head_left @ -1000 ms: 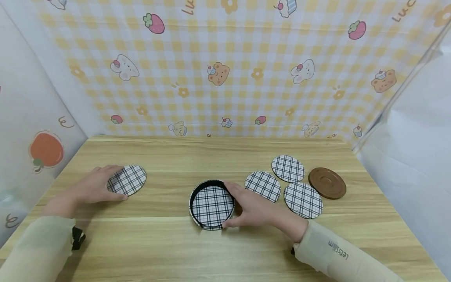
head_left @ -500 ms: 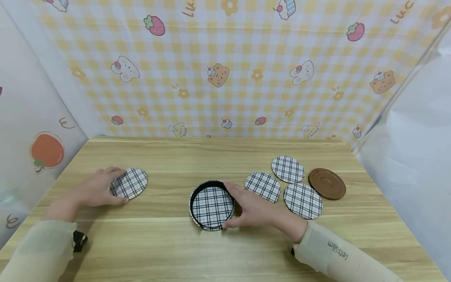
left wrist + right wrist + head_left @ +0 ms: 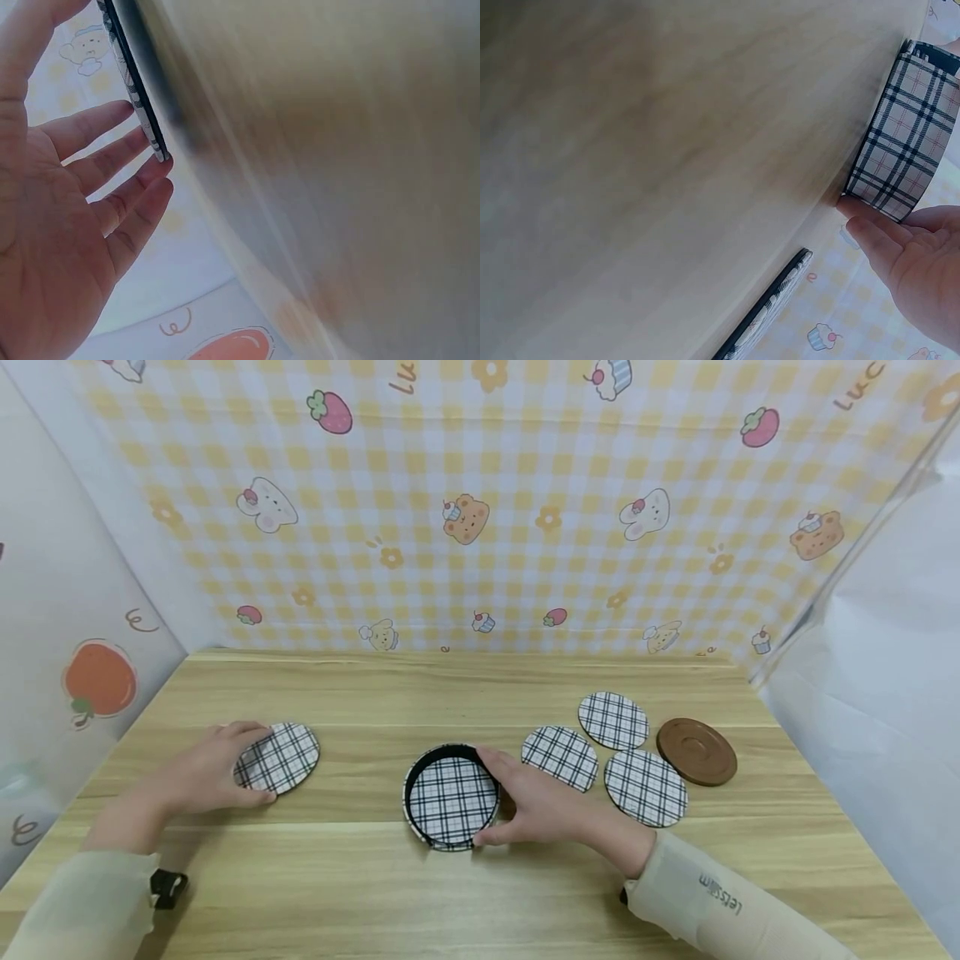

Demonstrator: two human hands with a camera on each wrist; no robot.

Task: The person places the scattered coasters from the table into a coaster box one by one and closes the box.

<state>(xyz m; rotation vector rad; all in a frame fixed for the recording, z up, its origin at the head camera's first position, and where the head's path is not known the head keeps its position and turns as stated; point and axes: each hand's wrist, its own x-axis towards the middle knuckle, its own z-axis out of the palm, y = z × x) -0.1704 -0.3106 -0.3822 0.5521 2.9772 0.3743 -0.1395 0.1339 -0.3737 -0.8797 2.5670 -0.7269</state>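
Observation:
In the head view, my left hand (image 3: 210,772) grips a round black-and-white plaid coaster (image 3: 285,758) at the table's left side, thumb on the near edge and fingers on the far edge. The left wrist view shows that coaster (image 3: 139,94) edge-on, fingertips right at its rim. My right hand (image 3: 536,797) holds the right side of a round plaid coaster holder (image 3: 431,760) with a black inside, at the middle of the table. A plaid disc (image 3: 450,797) lies in its bottom. From the right wrist, the holder's plaid outer wall (image 3: 907,135) stands upright on the table.
Right of the holder lie three more plaid coasters, one near (image 3: 558,756), one far (image 3: 613,720) and one front right (image 3: 648,787). Beside them is a brown round lid-like disc (image 3: 696,752). A checked cloth backdrop (image 3: 480,585) stands behind the wooden table (image 3: 420,693).
My left hand and its coaster have shifted slightly right and toward the near side. My right hand and the holder have stayed in place.

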